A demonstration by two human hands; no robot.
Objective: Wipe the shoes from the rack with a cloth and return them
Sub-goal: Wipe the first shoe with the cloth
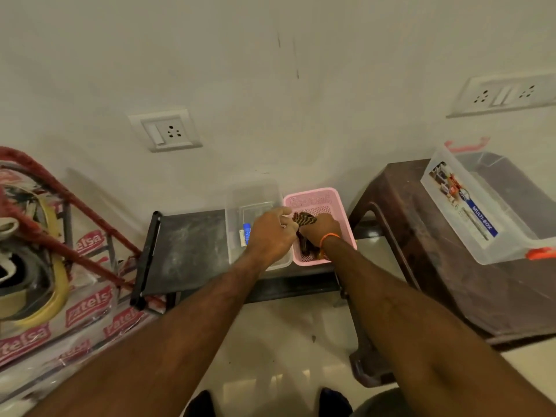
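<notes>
My left hand (272, 233) and right hand (320, 228) both pinch the striped cloth (304, 219) above the pink basket (337, 203); it may snag on the mesh; no shoes visible.

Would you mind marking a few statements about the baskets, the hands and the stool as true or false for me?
1. The pink basket sits right of the clear tub. True.
2. Both hands hold a striped cloth over the pink basket. True: the left hand and right hand both grip it.
3. The clear box labelled MULTI-BOX stands on the floor. False: it rests on the brown stool.
4. The right wrist is bare. False: it wears an orange band.
5. A shoe lies in the clear tub. False: only a small blue and white item shows there.
</notes>
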